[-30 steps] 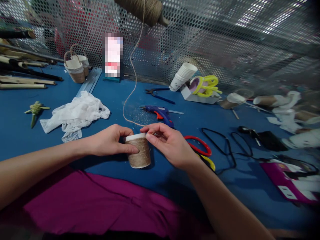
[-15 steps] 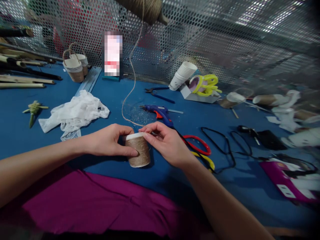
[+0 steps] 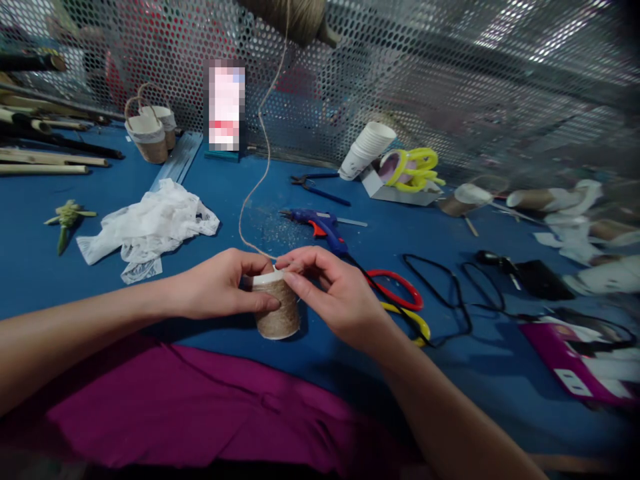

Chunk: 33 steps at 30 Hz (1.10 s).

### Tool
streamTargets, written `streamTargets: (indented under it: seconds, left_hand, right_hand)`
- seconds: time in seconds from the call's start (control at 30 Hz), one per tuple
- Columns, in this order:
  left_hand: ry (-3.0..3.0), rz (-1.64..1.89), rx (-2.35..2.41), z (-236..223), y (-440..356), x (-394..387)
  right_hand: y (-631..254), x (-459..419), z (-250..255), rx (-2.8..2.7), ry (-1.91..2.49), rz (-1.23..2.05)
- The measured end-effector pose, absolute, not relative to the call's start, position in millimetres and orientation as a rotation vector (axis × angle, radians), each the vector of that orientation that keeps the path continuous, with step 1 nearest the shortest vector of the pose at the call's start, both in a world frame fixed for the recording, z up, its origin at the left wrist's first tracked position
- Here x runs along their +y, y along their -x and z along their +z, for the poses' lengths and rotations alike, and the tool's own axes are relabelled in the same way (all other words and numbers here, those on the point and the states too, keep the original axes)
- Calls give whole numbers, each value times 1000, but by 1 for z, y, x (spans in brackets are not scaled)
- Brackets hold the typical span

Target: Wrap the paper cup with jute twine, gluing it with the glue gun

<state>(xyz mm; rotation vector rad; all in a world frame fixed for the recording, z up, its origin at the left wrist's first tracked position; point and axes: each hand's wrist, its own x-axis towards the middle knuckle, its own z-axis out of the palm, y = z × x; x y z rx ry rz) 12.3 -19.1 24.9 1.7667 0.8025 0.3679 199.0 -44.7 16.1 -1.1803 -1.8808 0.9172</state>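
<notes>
A paper cup [image 3: 278,319] wrapped in brown twine, its white rim bare, is held just over the blue table. My left hand [image 3: 233,283] grips it from the left, thumb on the front and fingers behind the rim. At the cup's upper right, my right hand [image 3: 333,287] pinches the twine [image 3: 243,217] against the wrapped side near the rim. That strand runs up in a loose curve to a large twine spool [image 3: 290,20] at the top. Beyond my hands lies a blue glue gun [image 3: 320,227] with a clear stick in its back.
White lace [image 3: 155,223] lies left, near twine-handled cups [image 3: 150,137]. Pliers [image 3: 320,189], stacked paper cups [image 3: 367,150] and a box with yellow-handled scissors [image 3: 407,177] stand behind. Black cord [image 3: 455,293], red-handled scissors [image 3: 400,287] and a purple power strip [image 3: 565,363] are at right.
The cup has tipped slightly, its rim turning more toward me. My right fingers have shifted a little along the rim with the twine, and its slack curve has moved slightly left.
</notes>
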Motion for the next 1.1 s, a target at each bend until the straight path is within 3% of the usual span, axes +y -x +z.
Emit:
streamTargets:
  seconds: [1.1]
  left_hand:
    - [-1706, 481, 865, 31, -13, -21]
  right_hand:
    - [-195, -47, 25, -2073, 1082, 703]
